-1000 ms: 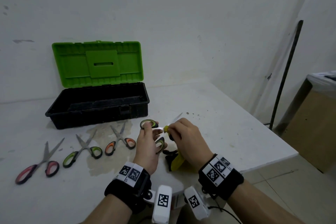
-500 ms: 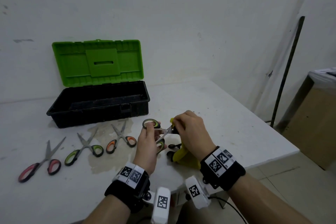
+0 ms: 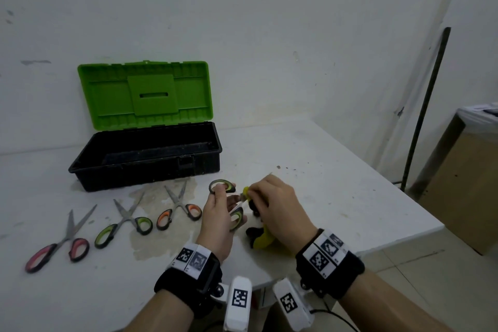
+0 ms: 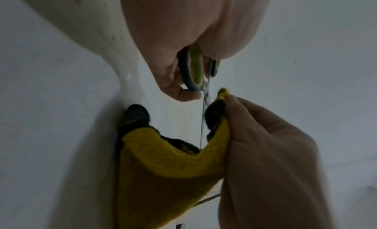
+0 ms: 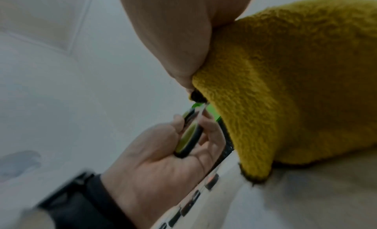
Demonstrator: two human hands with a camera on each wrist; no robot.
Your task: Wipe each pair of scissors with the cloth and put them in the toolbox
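White walls close in behind our white bench [image 3: 310,170], where the toolbox [image 3: 145,162] stands open, nothing visible in it, lid up. We are on the first wipe: our left hand [image 3: 215,219] grips the green-handled scissors [image 3: 233,203] by the loops, fingers curled round them, while our right hand [image 3: 280,210] pinches the yellow cloth [image 3: 262,240] onto the blades. Next, we judge, comes a pull along the steel, clear of the edge, then a reach left to the box. Three pairs [image 3: 126,219] lie waiting in front of the toolbox. Our left wrist view shows the thin blade [image 4: 202,119] running into the cloth's fold, hidden from the head view by our right hand.
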